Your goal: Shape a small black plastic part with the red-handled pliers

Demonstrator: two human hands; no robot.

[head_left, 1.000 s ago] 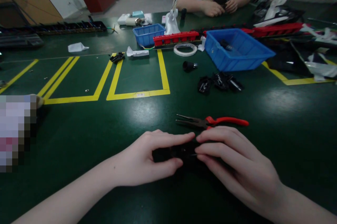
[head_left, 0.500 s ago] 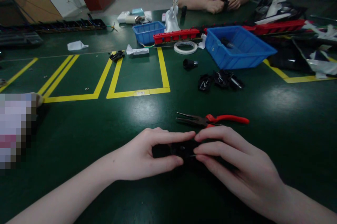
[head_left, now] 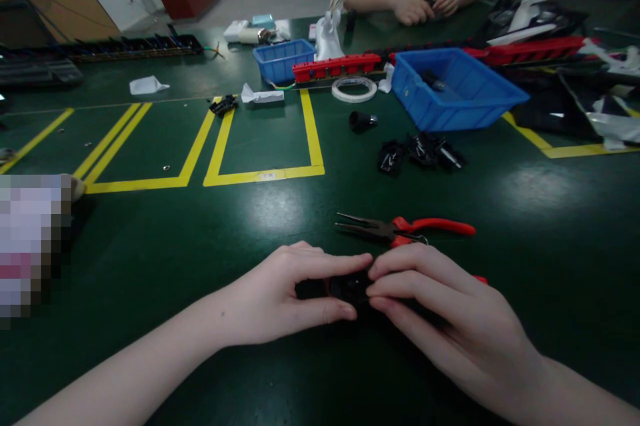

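Note:
Between my hands, low over the green table, is a small black plastic part (head_left: 349, 286), its exact kind too dark to make out. My left hand (head_left: 295, 293) grips it from the left, forefinger along the far side and thumb along the near side. From the right, my right hand (head_left: 440, 313) pinches the part's right end with thumb and fingertips. Just beyond the fingers lie needle-nose pliers (head_left: 387, 231) with red handles, jaws parted and pointing left; my right hand covers some of the lower handle.
Farther back lie several black pieces (head_left: 420, 151), a black cone-shaped part (head_left: 362, 121) and a tape roll (head_left: 354, 89). Two blue bins (head_left: 457, 109) stand near red strips (head_left: 337, 68). Yellow tape (head_left: 265, 177) marks the table. A co-worker's hands (head_left: 417, 7) are across the table.
My fingers have shifted slightly around the black part, the left thumb a little farther right. My right hand has moved slightly, uncovering more of the pliers' lower handle.

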